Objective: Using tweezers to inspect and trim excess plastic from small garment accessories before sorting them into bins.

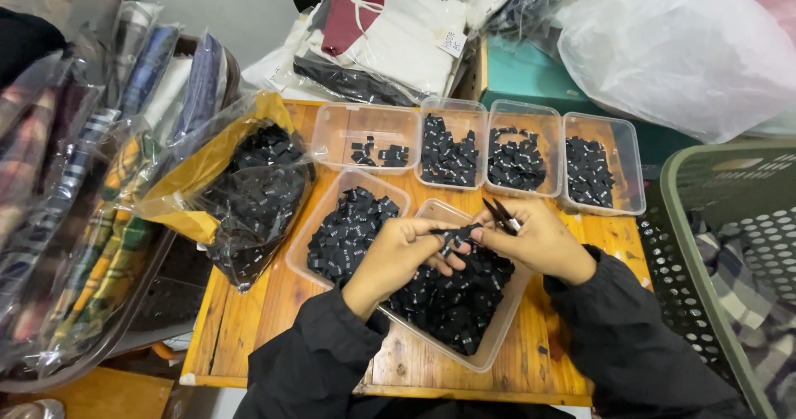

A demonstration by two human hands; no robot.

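My left hand [398,253] and my right hand [539,241] meet over a clear plastic tub [497,340] full of small black fabric labels. Both pinch a short strip of black labels [454,237] stretched between them. My right hand also holds small black scissors [502,214], their blades pointing up and left just above the strip. A second clear tub [319,220] of black labels lies just left of my left hand.
Several clear tubs [518,150] with black labels line the back of the wooden table [249,328]. An open plastic bag of labels [257,191] lies at left beside wrapped folded clothes [75,220]. A green laundry basket [730,245] stands right; bagged garments [390,33] are behind.
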